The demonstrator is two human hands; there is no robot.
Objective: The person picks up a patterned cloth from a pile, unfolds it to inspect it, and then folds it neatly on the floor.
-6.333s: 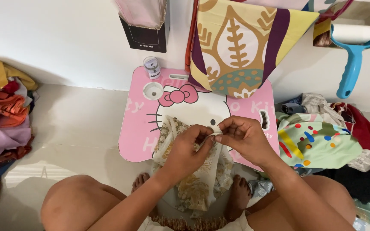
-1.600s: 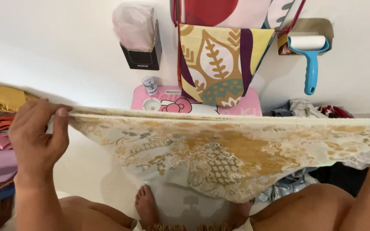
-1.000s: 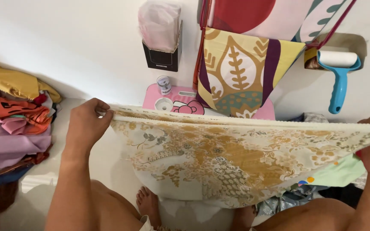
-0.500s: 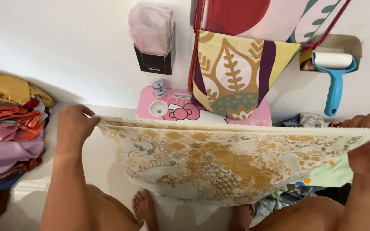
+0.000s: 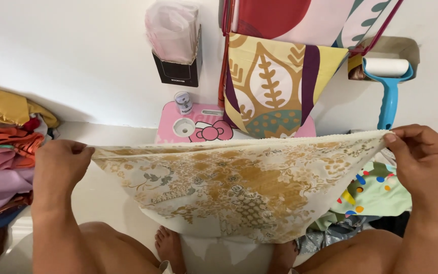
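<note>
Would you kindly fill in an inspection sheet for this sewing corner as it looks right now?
Surface: pink lap desk on the pale floor, mostly hidden by cloth.
Job's things: cream and gold floral fabric, spread wide and held up by its top edge.
Clutter: stacked fabrics at left; mint spotted cloth and other cloth at right; small jar on the desk.
Hands: left hand and right hand each pinch a top corner.
Cables: nothing seen.
Surroundings: white wall with a black holder of pink bags, a hanging patterned cloth, a blue lint roller.
</note>
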